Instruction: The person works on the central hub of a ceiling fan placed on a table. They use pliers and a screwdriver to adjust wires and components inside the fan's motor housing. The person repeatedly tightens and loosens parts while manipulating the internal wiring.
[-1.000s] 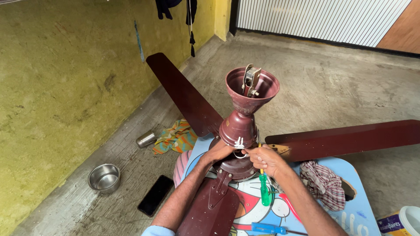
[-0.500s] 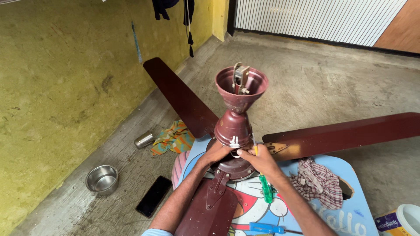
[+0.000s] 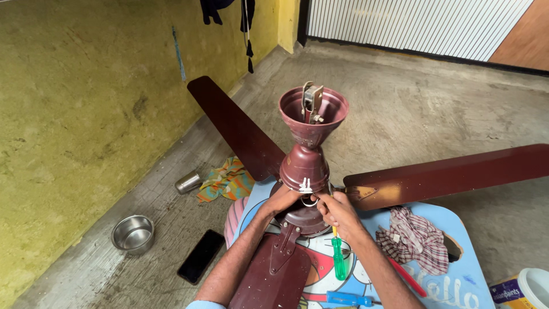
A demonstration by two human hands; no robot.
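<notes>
Maroon ceiling fan (image 3: pixel 305 166) sits on the blue table's (image 3: pixel 457 274) near-left corner as before, its cup now nearer, while left hand (image 3: pixel 280 200) and right hand (image 3: pixel 337 210) stay close together, pinching wiring at its hub.

Arms: we see two bare forearms coming in from 6 o'clock, no sleeves over them up to the wrists.
Sleeve: a light blue sleeve edge (image 3: pixel 201 304) shows at the bottom rim, at about 7 o'clock, on the left arm.
Left hand (image 3: pixel 284 200): bare, no glove, no ring or band that we can make out.
Right hand (image 3: pixel 338 210): bare too, no watch or bracelet visible at the wrist.
</notes>
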